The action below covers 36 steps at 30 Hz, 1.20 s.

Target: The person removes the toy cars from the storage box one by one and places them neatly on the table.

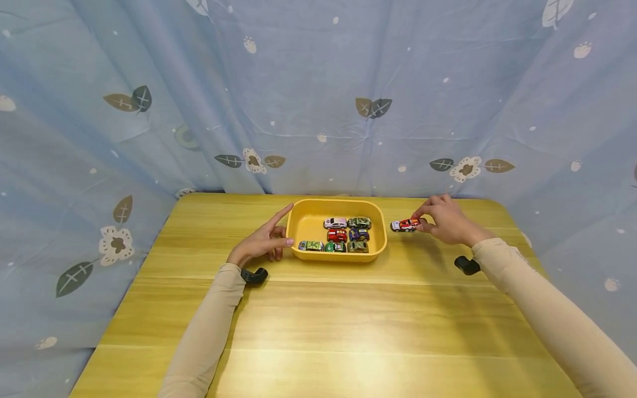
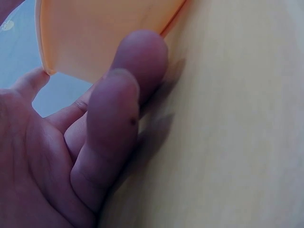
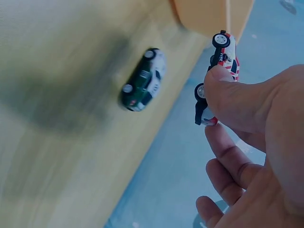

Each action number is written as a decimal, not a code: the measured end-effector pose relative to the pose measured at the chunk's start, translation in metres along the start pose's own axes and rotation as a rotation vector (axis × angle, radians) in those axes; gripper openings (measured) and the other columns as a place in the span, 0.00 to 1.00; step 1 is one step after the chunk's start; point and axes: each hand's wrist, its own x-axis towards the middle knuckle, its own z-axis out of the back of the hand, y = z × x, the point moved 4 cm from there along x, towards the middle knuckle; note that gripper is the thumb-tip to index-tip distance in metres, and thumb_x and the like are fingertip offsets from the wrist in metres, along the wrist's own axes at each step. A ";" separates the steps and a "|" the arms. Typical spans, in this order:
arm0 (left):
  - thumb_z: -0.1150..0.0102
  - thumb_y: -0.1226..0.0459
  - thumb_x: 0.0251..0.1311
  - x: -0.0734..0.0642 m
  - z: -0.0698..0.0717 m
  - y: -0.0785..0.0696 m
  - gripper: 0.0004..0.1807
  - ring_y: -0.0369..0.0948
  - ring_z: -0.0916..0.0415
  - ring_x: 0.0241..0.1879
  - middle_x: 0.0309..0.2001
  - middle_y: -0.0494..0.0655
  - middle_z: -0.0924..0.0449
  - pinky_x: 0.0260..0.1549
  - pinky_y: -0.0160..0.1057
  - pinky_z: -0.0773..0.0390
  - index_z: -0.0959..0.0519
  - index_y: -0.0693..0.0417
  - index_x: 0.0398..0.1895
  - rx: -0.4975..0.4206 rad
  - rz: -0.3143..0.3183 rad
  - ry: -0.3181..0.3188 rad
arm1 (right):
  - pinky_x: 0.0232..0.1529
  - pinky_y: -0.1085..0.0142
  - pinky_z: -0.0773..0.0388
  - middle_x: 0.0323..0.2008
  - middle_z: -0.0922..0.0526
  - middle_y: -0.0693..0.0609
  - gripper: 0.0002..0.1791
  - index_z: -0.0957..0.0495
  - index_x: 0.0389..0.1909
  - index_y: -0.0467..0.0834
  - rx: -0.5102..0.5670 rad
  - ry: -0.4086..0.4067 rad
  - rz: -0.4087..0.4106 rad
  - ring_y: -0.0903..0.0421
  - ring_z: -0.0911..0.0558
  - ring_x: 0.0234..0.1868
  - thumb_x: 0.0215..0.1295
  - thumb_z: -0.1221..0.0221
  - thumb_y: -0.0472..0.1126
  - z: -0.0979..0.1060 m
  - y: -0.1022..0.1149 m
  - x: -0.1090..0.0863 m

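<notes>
In the head view my right hand pinches a red and white toy car between thumb and fingers, just right of the yellow tray. The right wrist view shows that car tilted on end, its wheels facing the table. Below it on the tabletop is a green and white toy car, slightly blurred. My left hand is at the tray's left end, index finger and thumb extended against the rim. In the left wrist view, its other fingers bend loosely beside the tray wall, close to the wood.
Several toy cars stand in the tray, among them a white one, a red one and an olive one. Its left rear part shows bare floor. A blue patterned curtain hangs behind the wooden table.
</notes>
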 end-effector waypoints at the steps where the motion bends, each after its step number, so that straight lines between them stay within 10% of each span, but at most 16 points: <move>1: 0.33 0.59 0.73 0.000 0.000 0.000 0.52 0.49 0.20 0.24 0.39 0.58 0.23 0.21 0.44 0.18 0.57 0.12 0.84 -0.003 -0.002 0.001 | 0.52 0.41 0.35 0.53 0.17 0.39 0.10 0.11 0.51 0.44 -0.002 -0.005 0.008 0.38 0.30 0.54 0.74 0.35 0.38 -0.002 -0.001 -0.001; 36: 0.35 0.61 0.74 0.000 -0.002 -0.001 0.52 0.52 0.20 0.25 0.40 0.60 0.24 0.21 0.44 0.19 0.58 0.14 0.85 0.002 -0.007 0.001 | 0.50 0.46 0.34 0.44 0.15 0.41 0.11 0.13 0.50 0.39 0.074 -0.053 0.008 0.41 0.26 0.48 0.70 0.31 0.38 -0.061 -0.023 -0.017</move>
